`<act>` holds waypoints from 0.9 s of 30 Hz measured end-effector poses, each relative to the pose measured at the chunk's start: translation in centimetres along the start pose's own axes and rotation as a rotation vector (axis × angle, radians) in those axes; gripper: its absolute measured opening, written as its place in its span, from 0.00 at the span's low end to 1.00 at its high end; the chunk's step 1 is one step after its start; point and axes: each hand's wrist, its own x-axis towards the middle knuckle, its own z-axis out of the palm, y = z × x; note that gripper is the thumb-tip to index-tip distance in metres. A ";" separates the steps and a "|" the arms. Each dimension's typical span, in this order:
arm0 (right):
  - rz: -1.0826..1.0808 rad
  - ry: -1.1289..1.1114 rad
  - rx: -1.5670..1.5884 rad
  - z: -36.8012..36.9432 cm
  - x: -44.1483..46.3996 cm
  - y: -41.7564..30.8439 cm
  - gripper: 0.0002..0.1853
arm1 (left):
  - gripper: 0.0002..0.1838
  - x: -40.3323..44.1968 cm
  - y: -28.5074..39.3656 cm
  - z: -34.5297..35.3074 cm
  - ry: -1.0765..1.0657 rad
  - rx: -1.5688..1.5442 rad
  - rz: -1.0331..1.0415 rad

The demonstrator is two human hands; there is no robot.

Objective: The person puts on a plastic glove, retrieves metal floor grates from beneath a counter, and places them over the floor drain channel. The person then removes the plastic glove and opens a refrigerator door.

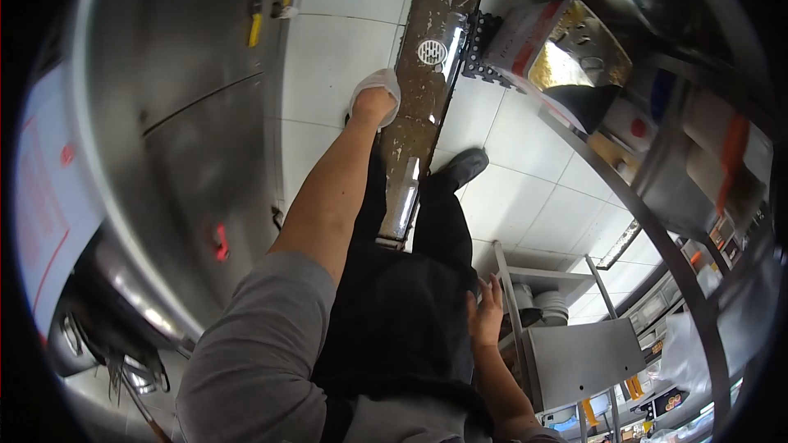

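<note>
In the head view, white floor tiles (525, 189) lie on both sides of a wet-looking brown channel (414, 127), which runs away between the person's legs. One round grate (432, 52) sits in it. A steel cabinet (180, 143) stands close along the left, bearing two yellow handles (254, 25) and one red handle (221, 242). On the right, one open square tin (566, 49) stands beside a black mat (483, 53), and a metal shelf frame (648, 221) crosses in front of stored goods. Nearer, a steel rack (583, 365) stands just beside the right hand (486, 312), hemming in that side; one stack of plates (552, 308) is inside, its number too small to count.

The left hand (375, 105) is closed on one pale cloth-like thing (390, 86), cloth or bag, I cannot tell which, held out where the tiles meet the channel. The right hand has loosely spread fingers and grips nothing visible. One black shoe (469, 167) shows clearly on the tiles.
</note>
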 end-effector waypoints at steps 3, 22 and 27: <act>-0.052 -0.018 -0.038 3.6 5.2 1.6 0.17 | 0.20 7.5 0.3 7.5 0.017 -0.051 -0.030; 0.053 -0.093 -0.187 2.7 9.4 3.1 0.13 | 0.07 21.1 0.2 20.8 0.196 0.026 0.034; 0.048 -0.073 -0.203 2.9 9.7 2.9 0.13 | 0.08 22.2 0.6 21.3 0.188 0.101 0.197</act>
